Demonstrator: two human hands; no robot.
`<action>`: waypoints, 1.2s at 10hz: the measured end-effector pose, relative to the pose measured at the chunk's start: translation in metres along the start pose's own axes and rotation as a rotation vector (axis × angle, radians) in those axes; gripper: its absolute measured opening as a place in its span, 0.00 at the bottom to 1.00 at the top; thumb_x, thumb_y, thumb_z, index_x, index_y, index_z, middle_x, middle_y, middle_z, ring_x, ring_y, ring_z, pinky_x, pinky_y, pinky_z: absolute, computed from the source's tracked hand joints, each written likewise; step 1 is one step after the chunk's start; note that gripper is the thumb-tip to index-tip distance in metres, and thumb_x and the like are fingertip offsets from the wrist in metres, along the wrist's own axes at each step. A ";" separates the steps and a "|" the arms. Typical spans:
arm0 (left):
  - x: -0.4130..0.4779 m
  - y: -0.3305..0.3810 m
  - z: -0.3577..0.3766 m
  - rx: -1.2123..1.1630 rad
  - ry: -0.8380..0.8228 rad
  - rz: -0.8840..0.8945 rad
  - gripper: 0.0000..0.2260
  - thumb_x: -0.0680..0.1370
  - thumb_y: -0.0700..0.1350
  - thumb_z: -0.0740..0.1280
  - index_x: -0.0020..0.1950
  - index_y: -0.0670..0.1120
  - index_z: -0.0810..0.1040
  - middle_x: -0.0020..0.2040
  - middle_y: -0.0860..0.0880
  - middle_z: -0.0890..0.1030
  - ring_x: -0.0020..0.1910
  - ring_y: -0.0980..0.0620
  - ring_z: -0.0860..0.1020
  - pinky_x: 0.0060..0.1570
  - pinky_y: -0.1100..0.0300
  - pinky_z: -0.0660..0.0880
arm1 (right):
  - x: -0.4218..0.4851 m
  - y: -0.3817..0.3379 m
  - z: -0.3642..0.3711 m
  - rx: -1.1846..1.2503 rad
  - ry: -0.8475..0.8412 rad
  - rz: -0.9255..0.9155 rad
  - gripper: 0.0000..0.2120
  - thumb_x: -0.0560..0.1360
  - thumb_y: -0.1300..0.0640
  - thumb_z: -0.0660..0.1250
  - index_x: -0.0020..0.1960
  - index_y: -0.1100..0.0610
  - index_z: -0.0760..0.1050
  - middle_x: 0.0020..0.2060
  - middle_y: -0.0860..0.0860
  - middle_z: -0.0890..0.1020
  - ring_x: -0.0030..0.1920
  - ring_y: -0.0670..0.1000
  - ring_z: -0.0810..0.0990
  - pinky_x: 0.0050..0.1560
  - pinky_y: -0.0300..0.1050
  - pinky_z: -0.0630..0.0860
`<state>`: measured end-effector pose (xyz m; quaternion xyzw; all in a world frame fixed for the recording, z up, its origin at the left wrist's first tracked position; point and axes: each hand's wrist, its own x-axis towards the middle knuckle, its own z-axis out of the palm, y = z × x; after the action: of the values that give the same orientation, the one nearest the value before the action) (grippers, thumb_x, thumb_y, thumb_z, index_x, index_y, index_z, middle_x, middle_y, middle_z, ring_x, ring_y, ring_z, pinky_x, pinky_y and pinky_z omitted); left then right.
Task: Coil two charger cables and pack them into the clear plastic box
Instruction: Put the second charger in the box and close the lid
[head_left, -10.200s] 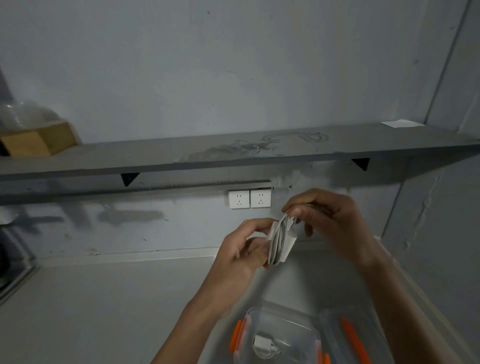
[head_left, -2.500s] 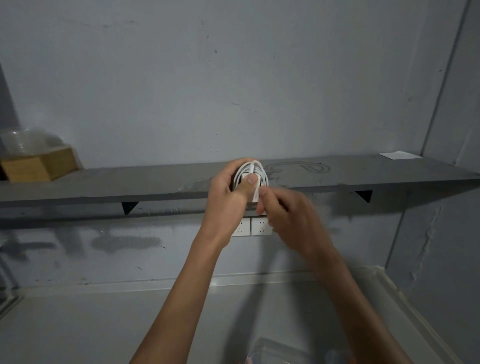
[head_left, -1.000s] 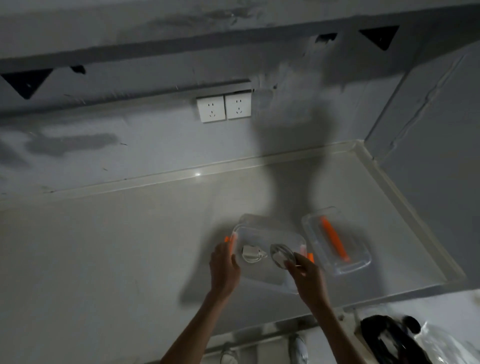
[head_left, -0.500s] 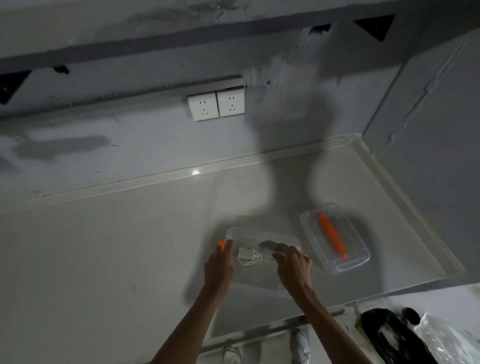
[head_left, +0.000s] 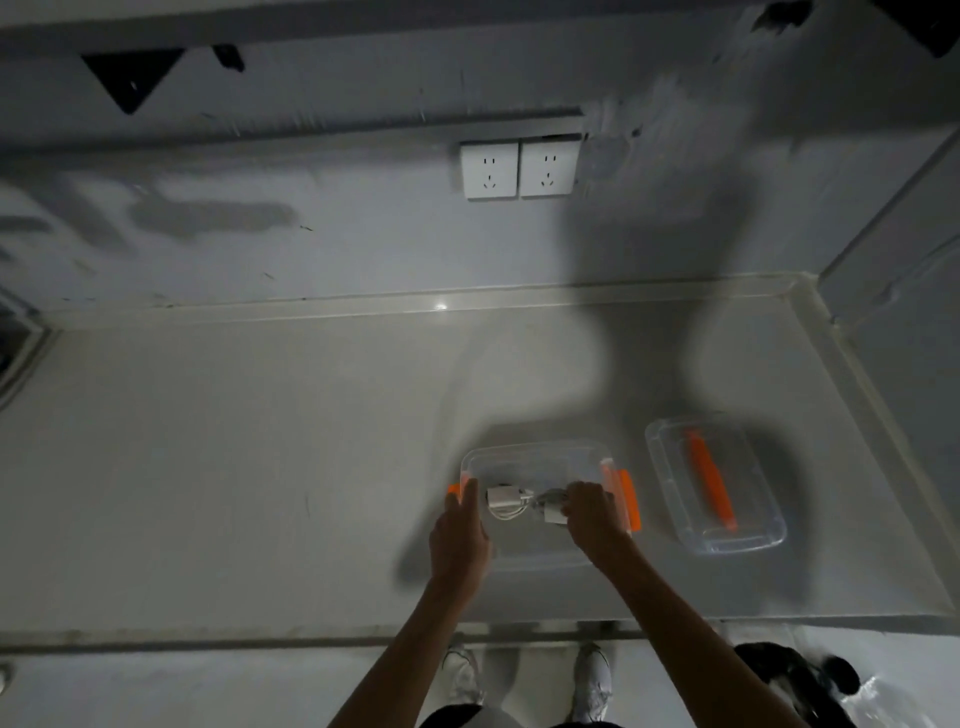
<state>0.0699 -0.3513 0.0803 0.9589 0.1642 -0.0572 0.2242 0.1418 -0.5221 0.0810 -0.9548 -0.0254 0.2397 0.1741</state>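
A pale counter (head_left: 234, 467) meets a grey wall with two sockets (head_left: 519, 169). On it sits the box (head_left: 535, 454) (orange clips), lid (head_left: 714, 488) beside it. Left hand (head_left: 460, 540) grips the box's side; right hand (head_left: 589, 512) pinches a coiled cable (head_left: 550, 506) inside, beside another cable (head_left: 506, 501).

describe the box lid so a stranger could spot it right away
Start at the grey counter under the two wall sockets. Near its right end, right of the open clear box that both hands reach into, lies the lid. It is flat and clear with one long orange handle down its middle.
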 end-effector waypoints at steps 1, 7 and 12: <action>0.000 0.000 -0.001 0.025 0.012 -0.020 0.24 0.79 0.39 0.59 0.76 0.48 0.62 0.70 0.41 0.71 0.56 0.39 0.80 0.52 0.48 0.76 | 0.005 -0.002 0.003 -0.068 0.012 -0.012 0.10 0.79 0.61 0.62 0.59 0.60 0.74 0.55 0.56 0.82 0.54 0.54 0.82 0.53 0.44 0.79; -0.001 0.004 0.012 0.204 0.138 0.224 0.20 0.68 0.32 0.69 0.58 0.42 0.81 0.58 0.36 0.80 0.55 0.36 0.78 0.52 0.48 0.79 | 0.014 0.001 0.037 -0.097 0.114 -0.082 0.31 0.78 0.69 0.59 0.77 0.60 0.52 0.76 0.64 0.56 0.71 0.65 0.66 0.68 0.57 0.69; 0.064 0.028 0.076 0.573 -0.194 0.393 0.16 0.59 0.39 0.80 0.44 0.42 0.85 0.43 0.43 0.83 0.41 0.45 0.81 0.39 0.54 0.80 | 0.035 0.004 0.027 -0.279 0.021 -0.082 0.28 0.71 0.64 0.74 0.68 0.65 0.68 0.67 0.65 0.70 0.60 0.57 0.78 0.57 0.49 0.79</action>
<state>0.1364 -0.3901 0.0125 0.9862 -0.0678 -0.1473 -0.0324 0.1599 -0.5123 0.0413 -0.9703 -0.0955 0.2165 0.0497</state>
